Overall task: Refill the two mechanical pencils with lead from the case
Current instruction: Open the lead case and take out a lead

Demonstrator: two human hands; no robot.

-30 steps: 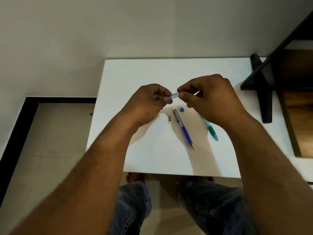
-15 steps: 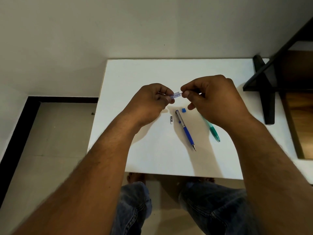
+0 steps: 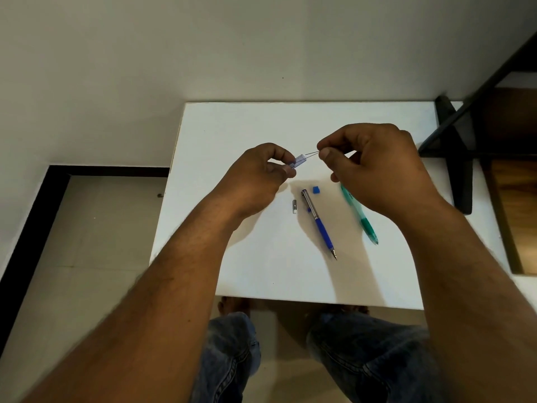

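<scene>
Pinching what looks like a thin lead (image 3: pixel 311 153), the right hand (image 3: pixel 374 167) draws it from the case (image 3: pixel 298 161) steadied in the left hand (image 3: pixel 258 175); the blue pencil (image 3: pixel 318 222), uncapped to receive it, lies at five o'clock.

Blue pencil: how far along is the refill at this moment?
Done: the blue pencil lies on the table with its cap off; the case plug is out. In hand: left hand holds the case, right hand draws lead. Left: loading both pencils; the green pencil lies untouched.
</scene>
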